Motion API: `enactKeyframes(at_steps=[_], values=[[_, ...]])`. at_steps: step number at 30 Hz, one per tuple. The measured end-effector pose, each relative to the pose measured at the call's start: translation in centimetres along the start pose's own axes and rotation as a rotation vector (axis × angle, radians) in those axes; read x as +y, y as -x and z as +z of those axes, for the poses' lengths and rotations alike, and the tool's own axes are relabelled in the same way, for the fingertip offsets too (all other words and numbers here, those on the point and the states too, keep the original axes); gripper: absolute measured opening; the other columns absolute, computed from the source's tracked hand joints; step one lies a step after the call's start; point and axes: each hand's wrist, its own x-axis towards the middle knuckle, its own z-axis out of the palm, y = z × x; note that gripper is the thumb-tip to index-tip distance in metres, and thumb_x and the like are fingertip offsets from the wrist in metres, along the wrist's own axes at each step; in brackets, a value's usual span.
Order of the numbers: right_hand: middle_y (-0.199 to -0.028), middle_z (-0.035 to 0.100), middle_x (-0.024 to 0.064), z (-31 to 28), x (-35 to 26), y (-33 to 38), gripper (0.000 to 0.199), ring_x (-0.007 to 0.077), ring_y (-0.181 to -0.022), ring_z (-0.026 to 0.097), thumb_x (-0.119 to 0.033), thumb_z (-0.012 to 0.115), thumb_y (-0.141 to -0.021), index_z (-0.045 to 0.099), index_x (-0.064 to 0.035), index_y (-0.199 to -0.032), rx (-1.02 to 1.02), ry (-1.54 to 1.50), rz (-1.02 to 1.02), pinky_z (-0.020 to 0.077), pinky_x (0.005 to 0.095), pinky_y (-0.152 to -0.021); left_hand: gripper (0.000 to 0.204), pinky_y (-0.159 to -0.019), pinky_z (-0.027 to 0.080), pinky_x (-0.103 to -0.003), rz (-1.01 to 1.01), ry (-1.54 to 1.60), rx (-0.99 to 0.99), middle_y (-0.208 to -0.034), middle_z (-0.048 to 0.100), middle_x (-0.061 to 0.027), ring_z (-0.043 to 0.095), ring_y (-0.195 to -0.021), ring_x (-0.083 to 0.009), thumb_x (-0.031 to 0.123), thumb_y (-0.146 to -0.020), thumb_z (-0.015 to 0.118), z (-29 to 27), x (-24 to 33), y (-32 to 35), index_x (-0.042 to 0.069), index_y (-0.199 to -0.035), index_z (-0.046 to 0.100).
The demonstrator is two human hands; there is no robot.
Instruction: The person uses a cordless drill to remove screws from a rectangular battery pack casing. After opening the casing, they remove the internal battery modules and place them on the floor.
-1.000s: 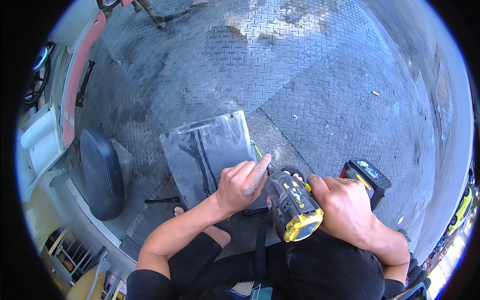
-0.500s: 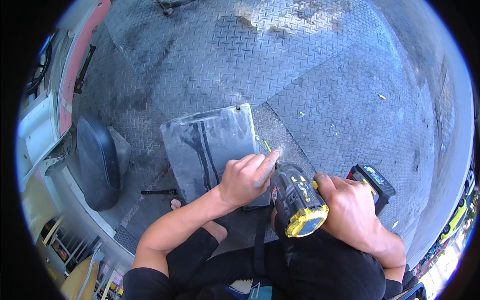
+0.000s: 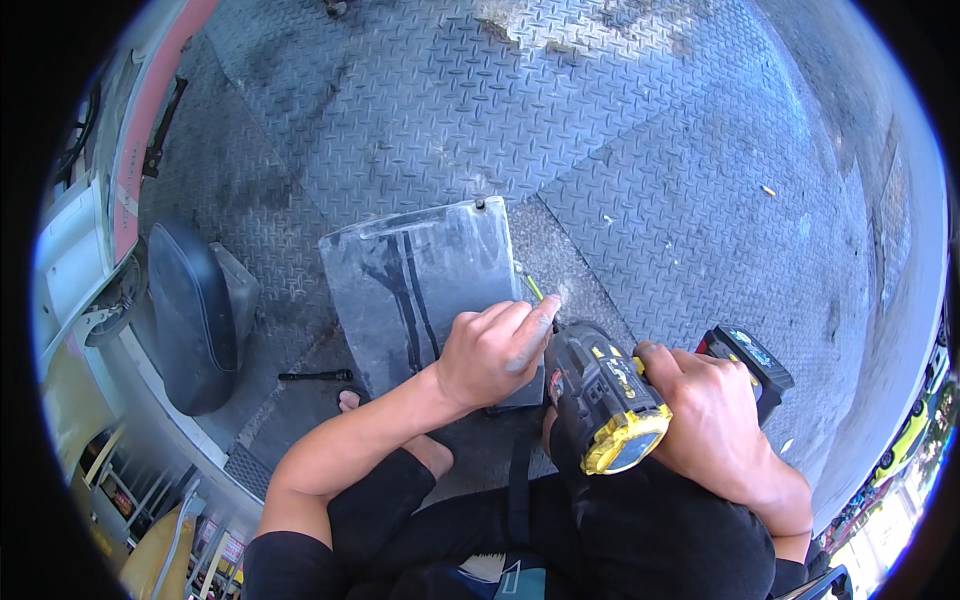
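Drill (image 3: 612, 390) is sitting just right of the case's (image 3: 460, 260) near right corner, the right hand (image 3: 705, 405) clamping its handle, presumably bearing its weight, while the left hand (image 3: 495, 355) is lying curled at that corner, perhaps for steadying, any grip being impossible to tell.

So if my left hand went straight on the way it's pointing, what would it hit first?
Probably the rough grey floor patch ahead of your left hand; the thin yellow-green strip lies just left of that line. How high the hand is above the patch is unclear.
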Motion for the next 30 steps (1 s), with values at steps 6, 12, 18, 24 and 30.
enactKeyframes(at_steps=[6, 12, 18, 24, 30], values=[[-0.084, 0.073, 0.0164, -0.1, -0.2, -0.1, 0.046, 0.0400, -0.078, 0.076, -0.020, 0.085, -0.082, 0.068, 0.0001, -0.118, 0.015, 0.000, -0.018, 0.0592, 0.0475, -0.070, 0.047, -0.054, 0.054, -0.040, 0.001, 0.031, 0.022, -0.076, 0.062, -0.0078, 0.068, -0.065, -0.0256, -0.001, -0.084, 0.077, 0.0, -0.2, 0.1, -0.005, -0.130, 0.073], [-0.083, 0.073, 0.0165, 0.0, -0.2, -0.2, 0.046, 0.0405, -0.078, 0.076, -0.019, 0.085, -0.081, 0.068, -0.0002, -0.119, 0.003, 0.000, -0.006, 0.0598, 0.0475, -0.070, 0.042, -0.054, 0.055, -0.040, -0.012, 0.037, 0.022, -0.077, 0.063, -0.0085, 0.069, -0.066, -0.0261, 0.002, -0.088, 0.079, 0.1, -0.4, 0.3, -0.005, -0.128, 0.073], [-0.083, 0.073, 0.0192, -1.3, -1.5, -0.7, 0.044, 0.0425, -0.078, 0.075, -0.023, 0.086, -0.081, 0.066, -0.0002, -0.113, -0.056, -0.006, 0.057, 0.0599, 0.0491, -0.070, 0.046, -0.056, 0.056, -0.041, -0.023, 0.054, 0.019, -0.079, 0.064, -0.0098, 0.069, -0.066, -0.0283, 0.004, -0.088, 0.079, 0.1, -0.4, 0.3, -0.006, -0.132, 0.070], [-0.078, 0.073, 0.0157, -3.0, -4.1, -2.6, 0.019, 0.0341, -0.074, 0.078, -0.018, 0.072, -0.093, 0.062, -0.0024, -0.098, -0.073, 0.243, 0.012, 0.0612, 0.0443, -0.065, 0.053, -0.064, 0.060, -0.045, -0.097, 0.192, 0.012, -0.086, 0.067, -0.0141, 0.073, -0.074, -0.0338, 0.008, -0.087, 0.080, -0.7, -0.5, 0.6, -0.006, -0.136, 0.067], [-0.075, 0.074, 0.0075, -3.9, -6.0, -4.3, 0.009, 0.0203, -0.071, 0.078, -0.013, 0.069, -0.092, 0.066, -0.0082, -0.085, -0.006, 0.524, -0.087, 0.0590, 0.0334, -0.064, 0.056, -0.071, 0.062, -0.045, -0.136, 0.255, -0.032, -0.095, 0.073, -0.0160, 0.076, -0.081, -0.0362, 0.006, -0.088, 0.080, -1.5, -0.7, 0.9, -0.007, -0.140, 0.063]])
